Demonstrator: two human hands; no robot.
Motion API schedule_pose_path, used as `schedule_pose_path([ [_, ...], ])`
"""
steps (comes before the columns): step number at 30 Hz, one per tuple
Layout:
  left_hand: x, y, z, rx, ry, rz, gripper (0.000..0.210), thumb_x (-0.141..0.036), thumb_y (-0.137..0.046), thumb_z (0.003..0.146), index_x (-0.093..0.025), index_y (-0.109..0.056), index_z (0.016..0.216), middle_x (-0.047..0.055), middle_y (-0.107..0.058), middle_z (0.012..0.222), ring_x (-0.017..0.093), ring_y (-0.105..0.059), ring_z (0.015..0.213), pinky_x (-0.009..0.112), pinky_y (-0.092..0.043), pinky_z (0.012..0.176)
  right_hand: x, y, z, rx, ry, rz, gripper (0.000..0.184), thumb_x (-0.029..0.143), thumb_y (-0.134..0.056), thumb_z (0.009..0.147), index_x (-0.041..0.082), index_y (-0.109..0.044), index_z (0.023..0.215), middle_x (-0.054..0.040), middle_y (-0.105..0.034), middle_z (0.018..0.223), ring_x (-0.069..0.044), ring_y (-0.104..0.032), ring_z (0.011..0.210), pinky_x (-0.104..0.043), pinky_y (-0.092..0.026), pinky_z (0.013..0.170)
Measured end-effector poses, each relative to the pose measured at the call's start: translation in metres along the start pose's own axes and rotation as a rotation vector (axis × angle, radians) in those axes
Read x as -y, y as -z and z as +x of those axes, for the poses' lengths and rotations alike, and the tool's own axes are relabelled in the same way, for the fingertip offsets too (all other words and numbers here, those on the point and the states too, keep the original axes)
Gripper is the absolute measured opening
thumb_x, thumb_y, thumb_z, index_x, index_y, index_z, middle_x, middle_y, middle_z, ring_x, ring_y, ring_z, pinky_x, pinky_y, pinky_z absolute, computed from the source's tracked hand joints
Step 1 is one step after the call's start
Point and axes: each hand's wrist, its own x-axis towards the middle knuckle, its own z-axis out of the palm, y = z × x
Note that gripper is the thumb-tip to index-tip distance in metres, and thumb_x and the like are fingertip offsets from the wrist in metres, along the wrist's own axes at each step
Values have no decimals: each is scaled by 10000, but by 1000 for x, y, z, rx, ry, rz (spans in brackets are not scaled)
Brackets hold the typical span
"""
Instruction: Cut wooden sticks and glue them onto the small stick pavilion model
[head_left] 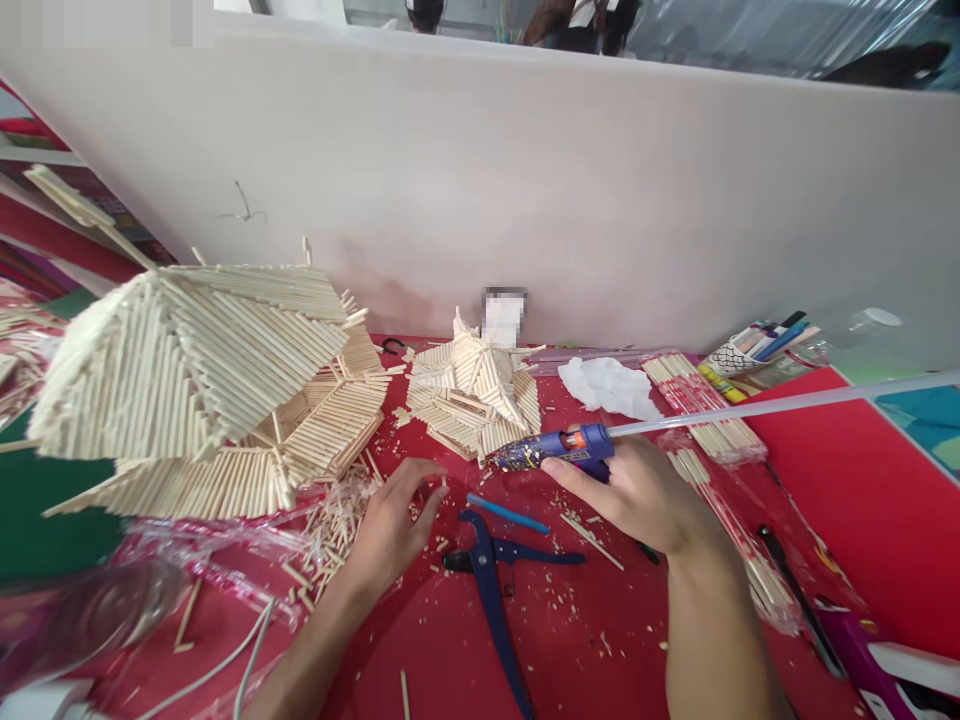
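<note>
My right hand (626, 495) is wrapped round a blue hot glue gun (559, 447), and a long clear glue stick (787, 402) juts out of its back end. The gun's speckled nozzle points left, at the front edge of a small roof model of wooden sticks (480, 390); whether they touch I cannot tell. Just left of the nozzle, my left hand (397, 515) hovers with bent fingers apart and nothing visible between them. Below both hands lie a dark blue pair of cutters (491, 570) and a blue pen-like stick (508, 513).
A larger stick-built pavilion roof (225, 370) stands at left, beside a heap of cut stick pieces (330, 545). Packs of chopsticks (705, 410), crumpled white tissue (609, 387) and a pen holder (742, 350) are at right. A pale partition (562, 180) closes off the back.
</note>
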Motion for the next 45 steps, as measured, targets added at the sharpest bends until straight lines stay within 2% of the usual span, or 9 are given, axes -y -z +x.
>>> schedule_pose_path([
  [6,2,-1,-1,13,9,-6,106,-250,-569,1007,-233,-625,1096,47,-716,1037,189,-701,917,316,-563,852,-2,-3,2,-26,-9,-27,501,625,-508,960,231,-685,706,5,-659,591,-185,-615,578,-287,-425,542],
  [13,1,0,-2,1,34,-51,114,-263,-581,999,-231,-638,1093,54,-717,1044,176,-691,856,326,-564,847,-2,0,0,26,-27,28,444,604,-531,959,243,-753,828,-2,-732,696,-191,-652,642,-283,-470,597],
  [16,-4,0,-1,-34,56,-93,125,-264,-599,988,-230,-647,1098,40,-719,997,165,-686,814,308,-564,808,-1,2,-1,41,-12,40,431,592,-534,960,246,-774,866,-4,-751,734,-192,-665,669,-282,-479,621],
  [21,-18,-1,5,-98,108,-136,114,-262,-648,960,-221,-655,1067,22,-719,920,159,-687,795,287,-556,770,-1,5,0,68,-28,40,457,601,-523,957,236,-760,819,8,-697,643,-177,-616,597,-276,-448,573],
  [28,-39,-6,20,-158,102,-196,99,-228,-677,938,-219,-685,1037,12,-743,897,143,-696,766,253,-562,743,-8,4,2,69,-78,101,411,591,-545,960,251,-771,915,-18,-769,818,-217,-701,763,-290,-492,677],
  [36,-41,-11,23,-211,96,-155,124,-224,-721,915,-222,-689,1034,1,-758,897,130,-701,746,235,-563,732,-5,5,6,82,-79,156,399,584,-549,963,239,-742,906,-13,-750,799,-207,-686,756,-285,-482,699],
  [45,-41,-13,24,-208,59,-134,136,-216,-734,916,-242,-691,1042,-10,-762,925,118,-701,745,227,-563,745,-7,7,6,98,-64,171,416,593,-553,952,226,-687,810,5,-691,702,-175,-628,668,-266,-442,617],
])
